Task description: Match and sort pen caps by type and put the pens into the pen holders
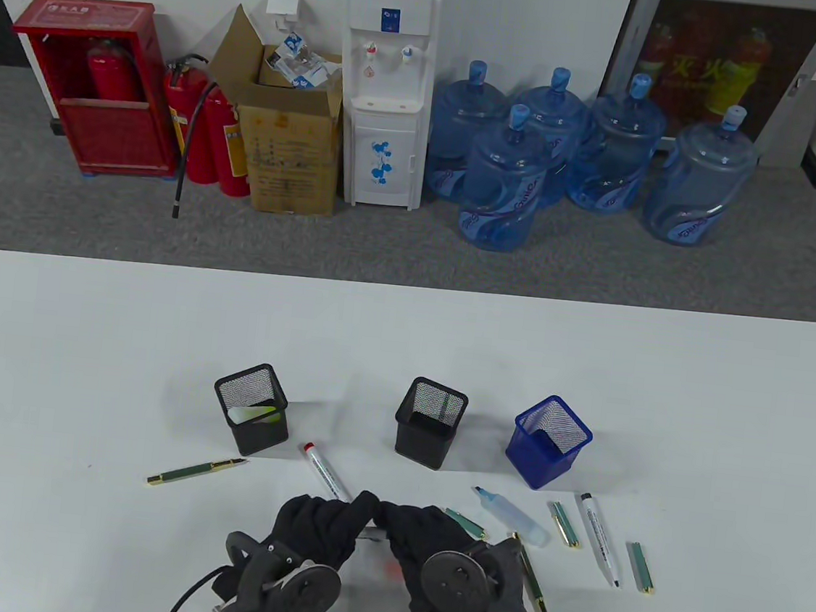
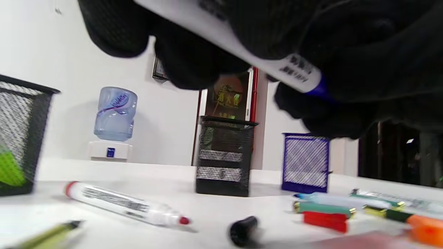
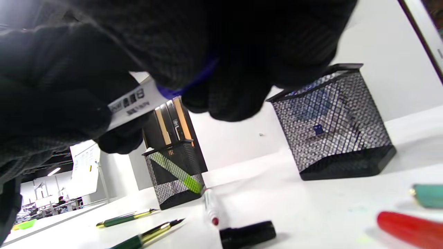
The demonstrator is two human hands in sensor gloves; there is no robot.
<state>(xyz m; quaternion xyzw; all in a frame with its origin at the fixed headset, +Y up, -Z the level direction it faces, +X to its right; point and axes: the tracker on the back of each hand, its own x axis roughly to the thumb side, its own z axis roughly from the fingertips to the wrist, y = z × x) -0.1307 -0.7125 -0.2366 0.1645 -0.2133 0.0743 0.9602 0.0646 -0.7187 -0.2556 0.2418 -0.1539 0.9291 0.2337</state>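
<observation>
Both hands meet low in the table view's centre. My left hand (image 1: 338,521) grips the barrel of a white marker (image 2: 235,45), while my right hand (image 1: 405,528) curls round its blue cap (image 3: 183,86). A black cap (image 2: 244,231) and a red cap (image 2: 325,221) lie on the table beneath the hands. Three mesh holders stand behind: a left black holder (image 1: 251,410) with a green highlighter inside, a middle black holder (image 1: 431,421), and a blue holder (image 1: 552,441). A red-tipped white marker (image 1: 325,471) lies uncapped by my left hand.
A green-gold pen (image 1: 197,472) lies left. To the right lie a clear blue highlighter (image 1: 511,515), a black-tipped marker (image 1: 600,538), three green caps (image 1: 641,566) and another green-gold pen (image 1: 532,585). An orange highlighter (image 2: 425,228) lies near the right hand.
</observation>
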